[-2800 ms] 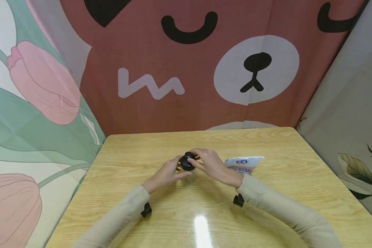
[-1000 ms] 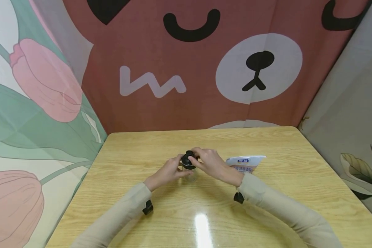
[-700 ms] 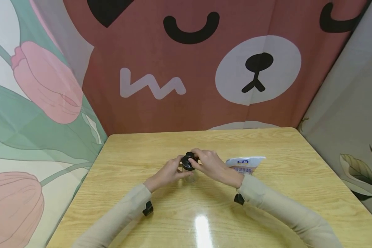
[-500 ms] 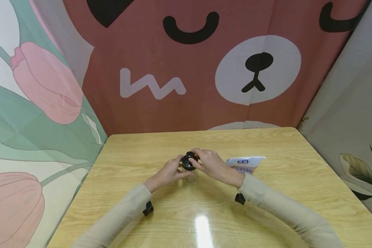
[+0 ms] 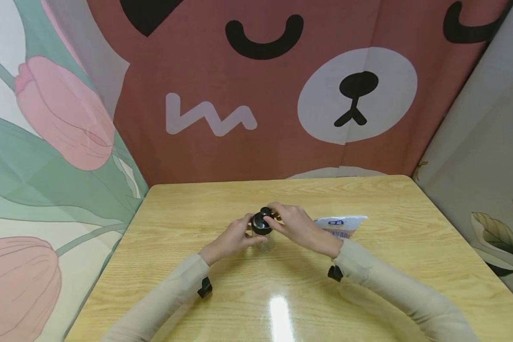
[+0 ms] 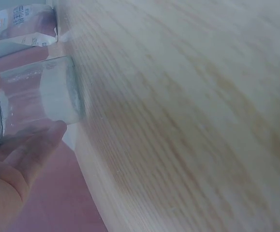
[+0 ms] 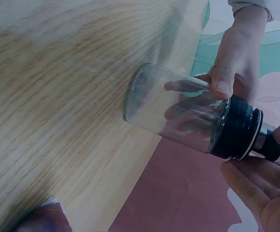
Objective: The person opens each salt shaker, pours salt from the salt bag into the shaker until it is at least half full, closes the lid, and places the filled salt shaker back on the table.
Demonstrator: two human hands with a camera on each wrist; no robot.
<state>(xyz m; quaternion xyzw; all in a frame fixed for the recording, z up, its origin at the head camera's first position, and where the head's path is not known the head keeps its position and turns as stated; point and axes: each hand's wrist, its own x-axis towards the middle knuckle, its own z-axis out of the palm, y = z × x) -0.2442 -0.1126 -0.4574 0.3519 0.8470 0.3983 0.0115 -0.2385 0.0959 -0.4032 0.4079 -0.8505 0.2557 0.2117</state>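
Observation:
A clear glass jar (image 7: pixel 152 104) with a black lid (image 5: pixel 261 225) stands upright on the wooden table. My left hand (image 5: pixel 234 240) grips the jar just under the lid, thumb on the near side and fingers behind the glass. The right hand (image 5: pixel 301 229) pinches the lid's small black knob (image 7: pixel 271 146) between thumb and fingers. A pale ring and a shiny neck show between the knob and the wide black collar (image 7: pixel 232 126) in the right wrist view. Through the glass in the left wrist view, no contents show inside the jar (image 6: pixel 36 94).
A white printed packet (image 5: pixel 342 223) stands behind the right wrist, partly hidden by it. The wooden table (image 5: pixel 188 204) ends at a wall hung with bear-patterned cloth (image 5: pixel 205 161). Small black devices (image 5: pixel 335 273) sit under both wrists.
My right hand and the lid's knob have shifted slightly right, and more of the knob shows above the collar. The left hand keeps its hold on the jar.

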